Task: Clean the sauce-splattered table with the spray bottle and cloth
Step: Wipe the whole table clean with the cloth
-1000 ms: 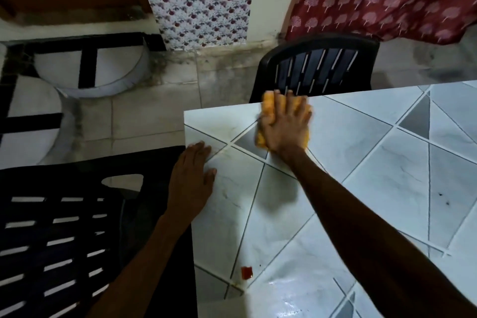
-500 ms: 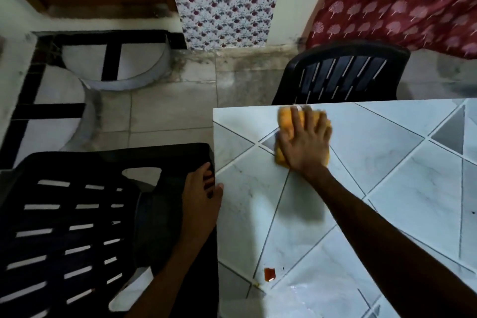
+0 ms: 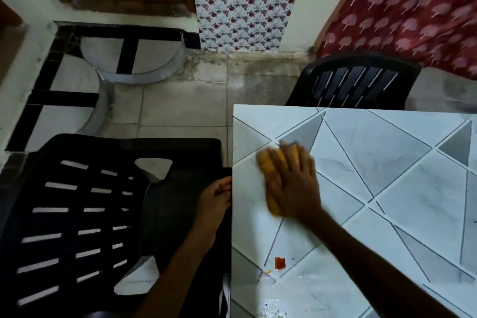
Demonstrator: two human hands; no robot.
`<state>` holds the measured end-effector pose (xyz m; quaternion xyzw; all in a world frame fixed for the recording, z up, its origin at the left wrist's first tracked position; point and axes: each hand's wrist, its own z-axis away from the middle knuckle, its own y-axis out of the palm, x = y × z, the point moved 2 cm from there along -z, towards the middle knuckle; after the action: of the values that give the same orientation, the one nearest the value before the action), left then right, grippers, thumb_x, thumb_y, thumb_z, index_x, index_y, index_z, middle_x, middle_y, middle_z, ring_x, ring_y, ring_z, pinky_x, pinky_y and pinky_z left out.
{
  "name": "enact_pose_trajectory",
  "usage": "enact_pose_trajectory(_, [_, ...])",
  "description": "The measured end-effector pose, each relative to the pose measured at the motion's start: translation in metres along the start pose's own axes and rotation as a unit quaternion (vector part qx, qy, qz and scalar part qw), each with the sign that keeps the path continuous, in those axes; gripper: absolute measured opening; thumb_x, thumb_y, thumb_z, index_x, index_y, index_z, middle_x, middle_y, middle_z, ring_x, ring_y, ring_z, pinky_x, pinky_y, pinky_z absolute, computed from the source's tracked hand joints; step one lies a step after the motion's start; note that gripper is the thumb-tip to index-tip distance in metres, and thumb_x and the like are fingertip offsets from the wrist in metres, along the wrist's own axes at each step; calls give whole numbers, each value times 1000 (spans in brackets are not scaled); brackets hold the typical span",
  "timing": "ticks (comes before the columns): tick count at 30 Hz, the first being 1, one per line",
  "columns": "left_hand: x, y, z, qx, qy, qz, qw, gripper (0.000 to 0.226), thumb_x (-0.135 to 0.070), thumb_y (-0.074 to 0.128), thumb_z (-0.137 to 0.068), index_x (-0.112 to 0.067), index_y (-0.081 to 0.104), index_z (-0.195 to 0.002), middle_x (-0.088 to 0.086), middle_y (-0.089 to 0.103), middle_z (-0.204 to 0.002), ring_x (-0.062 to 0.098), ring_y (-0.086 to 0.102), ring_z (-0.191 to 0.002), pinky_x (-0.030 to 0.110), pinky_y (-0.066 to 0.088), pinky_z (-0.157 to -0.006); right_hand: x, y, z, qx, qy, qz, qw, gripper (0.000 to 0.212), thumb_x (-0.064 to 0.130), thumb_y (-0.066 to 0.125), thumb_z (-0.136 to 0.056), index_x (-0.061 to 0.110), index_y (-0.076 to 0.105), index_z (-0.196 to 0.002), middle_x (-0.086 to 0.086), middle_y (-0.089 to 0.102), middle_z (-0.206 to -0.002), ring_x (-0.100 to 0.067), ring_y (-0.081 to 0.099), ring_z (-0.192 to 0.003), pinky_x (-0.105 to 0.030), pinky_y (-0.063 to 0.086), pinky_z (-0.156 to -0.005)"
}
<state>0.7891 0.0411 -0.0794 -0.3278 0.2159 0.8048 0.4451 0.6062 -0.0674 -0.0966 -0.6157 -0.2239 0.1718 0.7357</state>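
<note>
Pressing cloth (image 3: 269,165) on table (image 3: 387,162), right hand (image 3: 294,183) fingers straight; left hand (image 3: 214,201) curled at table edge, grip unclear.

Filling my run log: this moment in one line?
right hand: presses cloth on table | left hand: at table edge | sauce spot: unwiped

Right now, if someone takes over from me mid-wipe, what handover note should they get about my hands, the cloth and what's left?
Right hand: fingers flat, pressing the orange cloth on the table near its left edge.
Left hand: at the table's left edge, fingers curled; whether it grips is unclear.
Spray bottle: not in view.
Done: no sauce visible around the cloth.
Left: red sauce spot nearer you, a tiny orange speck beside it, and a wet patch at the near edge.
</note>
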Motion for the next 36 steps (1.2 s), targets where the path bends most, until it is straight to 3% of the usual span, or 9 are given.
enact_pose_trajectory(2, [4,-2,7,5,-8,13,1000,39,13,39,-95,-2,64,-121,7,71,-105,10,71,-86,19,57,-70,-1,-14,-66,-15,128,-48,991,69,61,23,-97,39,10,-161,-3,10,-171,-41,2,-156,-62,9,-123])
enact_pose_trajectory(4, [9,-6,17,10,-26,20,999,35,9,39,-97,-5,65,-116,2,71,-100,3,71,-78,15,55,-66,19,-21,-116,-4,172,-71,982,73,64,23,-97,35,6,-162,-7,5,-172,-43,-3,-156,-64,4,-123])
enact_pose_trajectory(10, [22,-16,42,18,-81,52,995,32,-13,38,-104,-13,69,-109,-6,75,-93,7,69,-89,22,52,-74,95,6,-23,-3,-5,-21,1000,73,61,27,-96,34,13,-162,-8,8,-171,-41,-3,-156,-61,11,-123])
enact_pose_trajectory(16, [26,-15,56,-9,-104,63,993,28,-18,41,-103,-15,68,-109,4,72,-106,12,67,-93,24,52,-72,98,28,128,12,-9,-44,999,73,59,38,-97,37,12,-162,-3,4,-172,-38,-3,-157,-58,13,-124])
enact_pose_trajectory(19, [27,-11,54,-3,-89,45,995,29,-15,39,-104,-16,68,-105,1,72,-101,5,69,-83,16,53,-67,87,22,90,6,-30,-52,998,71,59,38,-97,37,19,-161,-5,14,-171,-41,7,-156,-60,17,-122])
enact_pose_trajectory(22, [28,-9,54,-2,-70,17,997,30,-12,38,-103,-19,67,-96,-5,71,-93,1,68,-80,11,51,-64,71,8,-6,-36,34,-47,998,69,60,34,-96,35,24,-160,-7,23,-168,-43,13,-154,-62,16,-122])
enact_pose_trajectory(27, [27,-6,55,-10,-50,4,999,28,-12,39,-103,-13,64,-114,1,70,-106,7,66,-91,17,51,-70,63,-5,-89,-36,106,-80,991,71,62,31,-97,32,22,-160,-9,20,-169,-44,6,-155,-63,8,-123])
enact_pose_trajectory(32, [19,2,46,-66,-40,19,997,26,-15,43,-103,-14,61,-121,5,69,-103,16,66,-87,25,54,-65,81,16,60,-83,15,-57,995,74,52,46,-97,31,16,-162,-13,18,-169,-44,8,-155,-60,17,-123])
enact_pose_trajectory(36, [30,12,32,-114,-7,-19,993,27,-16,55,-97,-25,62,-121,7,67,-118,22,66,-103,45,57,-88,74,27,147,-31,16,-60,998,76,57,46,-96,33,17,-162,-6,12,-171,-40,1,-157,-60,18,-123])
